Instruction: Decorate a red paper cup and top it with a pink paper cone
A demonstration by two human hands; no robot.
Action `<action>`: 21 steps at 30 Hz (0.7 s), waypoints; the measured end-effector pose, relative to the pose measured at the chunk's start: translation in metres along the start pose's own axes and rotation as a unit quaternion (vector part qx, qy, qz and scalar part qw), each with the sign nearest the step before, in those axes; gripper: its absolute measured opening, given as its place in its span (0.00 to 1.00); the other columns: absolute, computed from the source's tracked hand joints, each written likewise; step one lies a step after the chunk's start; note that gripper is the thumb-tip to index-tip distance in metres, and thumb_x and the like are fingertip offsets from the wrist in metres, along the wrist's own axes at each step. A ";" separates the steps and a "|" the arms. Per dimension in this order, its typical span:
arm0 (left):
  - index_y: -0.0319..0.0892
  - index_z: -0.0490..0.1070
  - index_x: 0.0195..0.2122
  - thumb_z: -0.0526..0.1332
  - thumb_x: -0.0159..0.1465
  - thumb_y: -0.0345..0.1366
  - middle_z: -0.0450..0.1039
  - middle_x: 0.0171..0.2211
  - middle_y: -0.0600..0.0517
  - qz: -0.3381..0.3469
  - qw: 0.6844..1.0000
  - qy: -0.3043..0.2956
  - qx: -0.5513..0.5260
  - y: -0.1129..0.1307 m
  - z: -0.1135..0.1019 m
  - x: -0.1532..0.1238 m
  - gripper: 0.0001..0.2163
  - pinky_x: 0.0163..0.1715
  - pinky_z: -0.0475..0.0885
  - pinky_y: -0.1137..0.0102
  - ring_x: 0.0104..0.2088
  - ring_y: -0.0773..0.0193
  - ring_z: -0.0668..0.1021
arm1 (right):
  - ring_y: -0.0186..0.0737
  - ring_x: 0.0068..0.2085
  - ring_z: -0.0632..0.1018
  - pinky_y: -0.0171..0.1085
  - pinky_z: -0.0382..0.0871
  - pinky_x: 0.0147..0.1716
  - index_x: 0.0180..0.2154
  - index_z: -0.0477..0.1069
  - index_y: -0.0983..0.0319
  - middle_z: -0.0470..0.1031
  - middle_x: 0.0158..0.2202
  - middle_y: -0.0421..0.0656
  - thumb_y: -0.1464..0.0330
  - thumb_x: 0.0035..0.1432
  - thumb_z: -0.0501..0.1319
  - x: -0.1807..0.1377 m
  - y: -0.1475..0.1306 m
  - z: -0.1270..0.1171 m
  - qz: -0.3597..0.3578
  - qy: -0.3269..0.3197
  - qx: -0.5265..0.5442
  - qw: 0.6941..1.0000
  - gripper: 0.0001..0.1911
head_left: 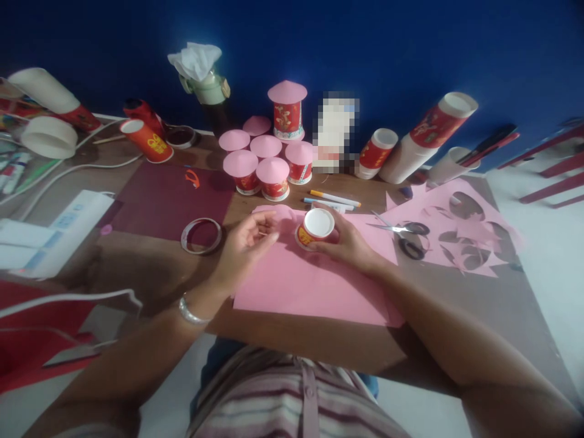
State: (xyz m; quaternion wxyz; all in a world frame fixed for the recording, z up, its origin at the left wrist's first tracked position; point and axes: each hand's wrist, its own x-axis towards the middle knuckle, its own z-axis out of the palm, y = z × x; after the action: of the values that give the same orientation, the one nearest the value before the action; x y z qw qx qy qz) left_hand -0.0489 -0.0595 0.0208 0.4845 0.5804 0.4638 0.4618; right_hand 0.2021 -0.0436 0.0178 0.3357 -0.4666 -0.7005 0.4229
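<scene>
My right hand (347,244) is wrapped round a small red paper cup (306,237) with a white top facing up and yellow print on its side. The cup is over a sheet of pink paper (292,292). To its left, my left hand (255,234) has its fingers apart and slightly curled, with nothing in it. A pink paper disc (283,214) lies by those fingertips. Just behind the sheet stands a cluster of red cups with pink cone tops (272,173), and one taller cup with a cone top (287,115) rises above them.
Scissors (401,229) and cut pink paper scraps (474,231) lie at the right. Markers (335,198) rest behind the sheet. A tape roll (201,236) is at the left, near a maroon sheet (173,194). Stacked paper cups (424,137) stand by the blue wall.
</scene>
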 end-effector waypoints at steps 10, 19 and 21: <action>0.37 0.50 0.72 0.73 0.55 0.35 0.70 0.60 0.34 0.138 0.843 -0.068 0.515 0.002 0.002 0.031 0.47 0.57 0.71 0.46 0.59 0.35 0.72 | 0.60 0.68 0.69 0.61 0.61 0.67 0.69 0.59 0.54 0.67 0.68 0.51 0.59 0.54 0.73 -0.003 0.003 0.000 -0.039 0.012 -0.027 0.999 0.45; 0.38 0.53 0.70 0.70 0.55 0.33 0.76 0.56 0.37 0.094 0.837 -0.060 0.536 0.000 0.006 0.042 0.43 0.54 0.73 0.49 0.56 0.39 0.76 | 0.59 0.67 0.70 0.61 0.61 0.67 0.69 0.59 0.53 0.68 0.68 0.51 0.60 0.53 0.73 -0.004 0.006 -0.002 -0.034 0.006 -0.034 0.999 0.45; 0.38 0.54 0.70 0.69 0.57 0.32 0.76 0.55 0.38 0.117 0.844 -0.048 0.522 -0.001 0.004 0.041 0.40 0.57 0.72 0.49 0.56 0.41 0.76 | 0.59 0.67 0.69 0.60 0.61 0.67 0.69 0.59 0.53 0.67 0.68 0.51 0.60 0.53 0.74 -0.003 0.006 -0.001 -0.032 0.003 -0.030 0.999 0.46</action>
State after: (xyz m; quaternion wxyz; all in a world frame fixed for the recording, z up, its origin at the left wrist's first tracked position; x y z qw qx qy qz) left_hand -0.0394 -0.0191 0.0225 0.0744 0.8191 0.5408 0.1765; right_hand 0.2067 -0.0453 0.0129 0.3376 -0.4551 -0.7262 0.3894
